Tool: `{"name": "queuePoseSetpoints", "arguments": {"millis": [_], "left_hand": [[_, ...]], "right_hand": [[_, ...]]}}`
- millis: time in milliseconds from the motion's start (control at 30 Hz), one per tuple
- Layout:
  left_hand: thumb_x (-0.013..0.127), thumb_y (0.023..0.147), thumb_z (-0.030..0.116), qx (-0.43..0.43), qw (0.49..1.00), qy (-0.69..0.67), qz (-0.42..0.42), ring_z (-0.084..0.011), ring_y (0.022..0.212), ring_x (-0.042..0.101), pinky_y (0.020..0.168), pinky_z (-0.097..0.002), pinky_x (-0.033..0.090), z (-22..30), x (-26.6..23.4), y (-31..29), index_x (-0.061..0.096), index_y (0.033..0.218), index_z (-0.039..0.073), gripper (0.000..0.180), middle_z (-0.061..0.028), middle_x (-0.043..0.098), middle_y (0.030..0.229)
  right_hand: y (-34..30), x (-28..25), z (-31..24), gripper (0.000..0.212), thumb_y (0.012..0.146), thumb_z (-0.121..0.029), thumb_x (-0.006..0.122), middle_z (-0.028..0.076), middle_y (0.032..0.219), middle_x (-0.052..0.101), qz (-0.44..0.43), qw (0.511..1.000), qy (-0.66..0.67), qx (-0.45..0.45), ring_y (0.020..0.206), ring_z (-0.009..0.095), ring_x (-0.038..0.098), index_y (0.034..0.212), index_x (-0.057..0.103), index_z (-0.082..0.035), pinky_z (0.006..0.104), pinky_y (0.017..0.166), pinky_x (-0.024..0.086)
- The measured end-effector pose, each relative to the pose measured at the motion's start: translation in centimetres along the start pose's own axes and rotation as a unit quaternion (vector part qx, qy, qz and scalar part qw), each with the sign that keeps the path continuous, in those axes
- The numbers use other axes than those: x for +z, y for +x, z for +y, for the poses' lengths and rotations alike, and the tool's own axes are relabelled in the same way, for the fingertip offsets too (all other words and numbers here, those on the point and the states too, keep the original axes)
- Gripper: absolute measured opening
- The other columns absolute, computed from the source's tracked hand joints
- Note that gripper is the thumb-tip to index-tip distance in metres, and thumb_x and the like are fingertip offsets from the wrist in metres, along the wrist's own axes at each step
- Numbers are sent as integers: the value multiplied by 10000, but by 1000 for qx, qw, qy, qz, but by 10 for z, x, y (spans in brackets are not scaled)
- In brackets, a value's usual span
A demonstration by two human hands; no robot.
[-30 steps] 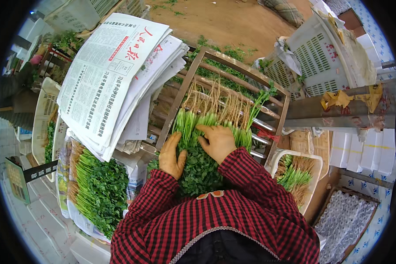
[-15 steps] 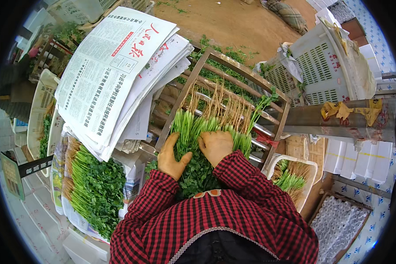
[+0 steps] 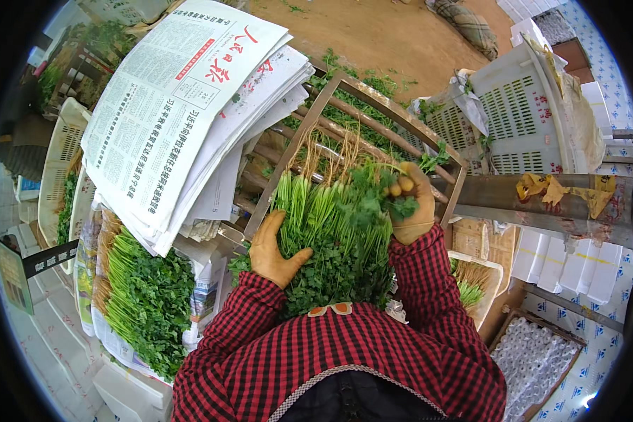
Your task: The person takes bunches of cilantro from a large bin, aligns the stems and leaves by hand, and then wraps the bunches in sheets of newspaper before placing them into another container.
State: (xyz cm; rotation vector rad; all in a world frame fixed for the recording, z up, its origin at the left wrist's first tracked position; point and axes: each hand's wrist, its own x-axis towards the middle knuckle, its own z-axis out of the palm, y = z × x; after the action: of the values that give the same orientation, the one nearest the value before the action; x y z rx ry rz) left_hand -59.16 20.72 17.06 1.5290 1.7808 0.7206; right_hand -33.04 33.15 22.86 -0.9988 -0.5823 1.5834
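A bundle of rooted leafy greens that look like coriander (image 3: 323,232) lies on a metal-framed rack (image 3: 315,112), roots away from me and leaves toward my body. At its left edge my left hand (image 3: 273,253) rests against the stems, thumb and fingers spread. Over the right side of the bundle my right hand (image 3: 413,200) is raised, its fingers curled round a few stalks of the greens. Their leafy tips (image 3: 376,193) hang left of that hand and are slightly blurred.
A thick stack of newspapers (image 3: 169,119) stands left of the rack. Below it, more greens (image 3: 148,295) lie on paper. At right are a pale slatted crate (image 3: 520,112), a metal beam (image 3: 499,204) and a white basket (image 3: 496,281) of greens.
My right hand has left the middle of the bundle, moved right and closed on a few stalks, which now hang over the bundle. My left hand has barely moved.
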Motion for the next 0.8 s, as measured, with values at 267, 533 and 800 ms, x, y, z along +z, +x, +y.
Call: {"name": "queuePoseSetpoints", "arguments": {"millis": [267, 533, 800], "left_hand": [[834, 777, 163, 14, 998, -68, -12, -391, 1381, 515, 1147, -452, 427, -5, -7, 3, 509, 1454, 19, 765, -233, 530, 1489], [747, 805, 74, 81, 995, -55, 25, -420, 1372, 511, 1157, -464, 401, 13, -25, 5, 525, 1447, 9, 683, -250, 556, 1445], [767, 845, 193, 237, 970, 52, -27, -460, 1390, 451, 1169, -621, 322, 63, -8, 25, 568, 1420, 71, 620, -184, 537, 1463]], "right_hand": [[-60, 16, -7, 162, 946, -160, 742, 33, 796, 684, -222, 859, -366, 282, 650, 106, 669, 954, 697, -4, 249, 574, 517], [-64, -22, -53, 138, 955, -153, 738, 18, 845, 721, -456, 771, -287, 339, 580, 72, 623, 999, 735, -22, 242, 527, 490], [-25, 23, -2, 571, 944, -503, 702, 143, 860, 754, -40, 775, -608, 167, 644, 180, 714, 1123, 721, 39, 311, 607, 558]]}}
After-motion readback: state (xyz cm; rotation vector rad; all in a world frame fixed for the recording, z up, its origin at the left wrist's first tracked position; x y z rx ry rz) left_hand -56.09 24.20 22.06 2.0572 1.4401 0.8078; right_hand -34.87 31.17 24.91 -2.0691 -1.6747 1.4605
